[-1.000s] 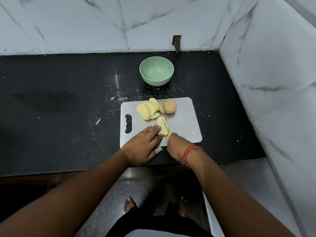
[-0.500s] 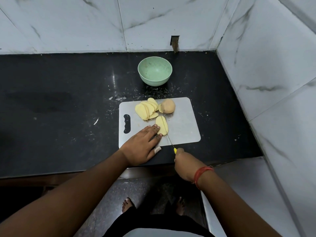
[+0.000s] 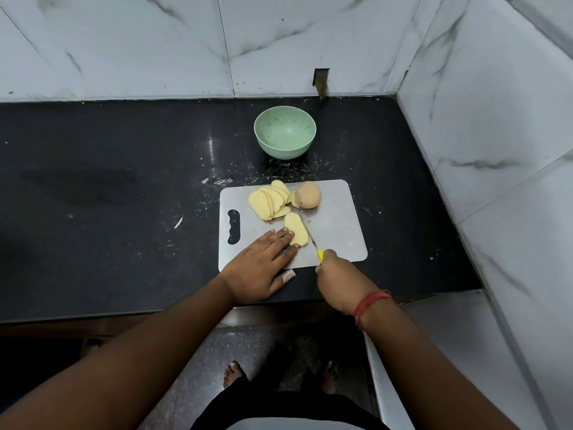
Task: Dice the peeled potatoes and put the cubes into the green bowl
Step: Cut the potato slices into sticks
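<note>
A grey cutting board [image 3: 335, 234] lies on the black counter. On it a small stack of potato slices [image 3: 296, 232] lies flat, and my left hand [image 3: 259, 266] presses its straight fingertips against the stack's left edge. My right hand [image 3: 336, 276] grips a yellow-handled knife [image 3: 312, 240], whose thin blade lies along the stack's right side. Farther back on the board sit a fanned pile of slices [image 3: 268, 203] and an uncut potato piece [image 3: 307, 195]. The green bowl [image 3: 285, 131] stands behind the board with nothing in it.
The black counter [image 3: 108, 193] stretches to the left, with small white scraps near the board. Marble walls close the back and the right side. The counter's front edge runs just below my hands, and my feet show on the floor beneath.
My right hand drew the knife back toward me along the slices, then pushed it forward again. My left hand has stayed on the stack.
</note>
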The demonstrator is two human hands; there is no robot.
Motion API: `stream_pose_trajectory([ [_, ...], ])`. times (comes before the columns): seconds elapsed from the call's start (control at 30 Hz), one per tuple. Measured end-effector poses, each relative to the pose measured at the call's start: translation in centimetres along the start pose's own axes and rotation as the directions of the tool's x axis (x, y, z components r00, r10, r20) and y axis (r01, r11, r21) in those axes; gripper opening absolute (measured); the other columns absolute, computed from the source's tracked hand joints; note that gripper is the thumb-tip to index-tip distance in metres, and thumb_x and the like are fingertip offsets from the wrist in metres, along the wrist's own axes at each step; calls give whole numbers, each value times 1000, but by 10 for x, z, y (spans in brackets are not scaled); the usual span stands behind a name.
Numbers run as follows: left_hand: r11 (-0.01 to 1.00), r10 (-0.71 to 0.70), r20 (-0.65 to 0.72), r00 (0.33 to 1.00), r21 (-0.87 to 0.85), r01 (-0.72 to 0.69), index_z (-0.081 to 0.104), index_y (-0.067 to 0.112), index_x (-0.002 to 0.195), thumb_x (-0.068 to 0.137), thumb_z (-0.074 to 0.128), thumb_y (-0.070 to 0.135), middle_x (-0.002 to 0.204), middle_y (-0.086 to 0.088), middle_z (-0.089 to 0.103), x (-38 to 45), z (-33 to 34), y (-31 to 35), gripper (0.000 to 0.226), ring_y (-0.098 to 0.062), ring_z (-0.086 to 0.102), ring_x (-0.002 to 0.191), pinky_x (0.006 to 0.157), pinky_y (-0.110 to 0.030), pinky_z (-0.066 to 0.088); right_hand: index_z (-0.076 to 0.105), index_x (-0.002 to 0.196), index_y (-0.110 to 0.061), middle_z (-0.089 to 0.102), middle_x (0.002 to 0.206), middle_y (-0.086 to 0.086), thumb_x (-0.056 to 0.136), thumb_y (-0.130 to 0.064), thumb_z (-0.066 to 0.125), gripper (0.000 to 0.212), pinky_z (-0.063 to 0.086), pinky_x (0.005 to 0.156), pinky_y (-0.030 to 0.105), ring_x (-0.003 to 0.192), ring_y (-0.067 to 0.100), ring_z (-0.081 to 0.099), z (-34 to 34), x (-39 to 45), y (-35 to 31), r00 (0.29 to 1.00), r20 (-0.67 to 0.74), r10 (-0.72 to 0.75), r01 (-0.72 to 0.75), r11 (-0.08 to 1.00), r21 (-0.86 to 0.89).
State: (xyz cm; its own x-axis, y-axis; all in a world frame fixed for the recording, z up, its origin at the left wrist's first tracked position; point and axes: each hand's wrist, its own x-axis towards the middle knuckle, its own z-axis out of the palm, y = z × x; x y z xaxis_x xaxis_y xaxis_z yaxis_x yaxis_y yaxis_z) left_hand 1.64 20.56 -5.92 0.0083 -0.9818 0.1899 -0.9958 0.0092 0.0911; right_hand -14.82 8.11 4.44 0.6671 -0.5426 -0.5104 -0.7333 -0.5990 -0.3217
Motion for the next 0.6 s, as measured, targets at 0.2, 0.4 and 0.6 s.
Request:
stream_pose_trajectory([
  [0.2, 997, -25, -28, 999, -69, 23, 47, 2, 148, 106, 47, 44, 158, -22, 38, -2, 1, 0, 59, -35, 36, 148, 125, -46, 25, 38, 123, 4, 62, 111, 23, 98, -4, 37, 26, 33, 65, 28, 95, 34, 62, -7, 21, -20, 999, 38, 5, -5, 1000, 15],
  [0.4, 997, -7, -49, 999, -75, 4, 51, 2, 145, 105, 49, 44, 150, -21, 49, -2, 1, -1, 58, -36, 39, 145, 124, -47, 27, 38, 126, 5, 62, 113, 22, 98, -3, 38, 29, 35, 64, 28, 101, 32, 63, -8, 26, -25, 999, 49, 7, -5, 999, -43],
  [0.6, 993, 23, -32, 999, -112, -27, 50, 2, 148, 106, 49, 43, 152, -18, 49, -1, 1, -3, 59, -33, 34, 150, 124, -47, 28, 35, 130, 5, 61, 116, 22, 97, -2, 37, 34, 36, 68, 29, 103, 33, 62, -9, 26, -25, 998, 59, 21, -17, 998, -62],
])
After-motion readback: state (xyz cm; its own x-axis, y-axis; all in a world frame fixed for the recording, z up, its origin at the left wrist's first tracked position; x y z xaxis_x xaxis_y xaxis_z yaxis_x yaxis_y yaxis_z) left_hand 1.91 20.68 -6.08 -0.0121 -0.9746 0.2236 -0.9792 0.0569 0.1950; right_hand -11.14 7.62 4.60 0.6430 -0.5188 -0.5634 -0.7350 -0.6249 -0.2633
